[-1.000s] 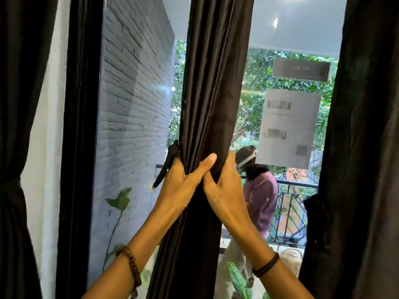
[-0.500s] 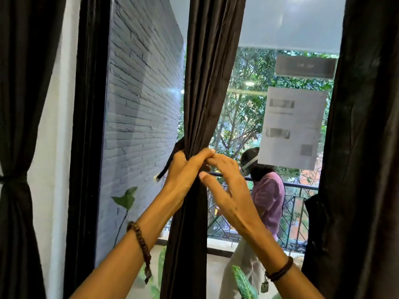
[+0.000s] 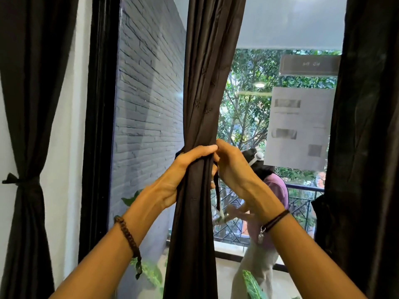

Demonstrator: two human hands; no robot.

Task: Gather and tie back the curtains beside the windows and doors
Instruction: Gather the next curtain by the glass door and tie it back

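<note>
Two hands in view, with two bracelets [image 3: 129, 236], one per wrist. Left hand [image 3: 183, 169] wraps the gathered middle curtain [image 3: 205, 93], thumb across its front. Right hand [image 3: 233, 169] touches it at the curtain's right edge, fingers curled on a dark tie [image 3: 218, 197] whose end hangs below. Curtains counted: three. Left curtain [image 3: 28, 104] is already tied; right curtain [image 3: 367, 126] is at the frame edge. On the glass [image 3: 291, 29]: two papers [image 3: 300, 126]. Beyond it: one person [image 3: 274, 190].
</note>
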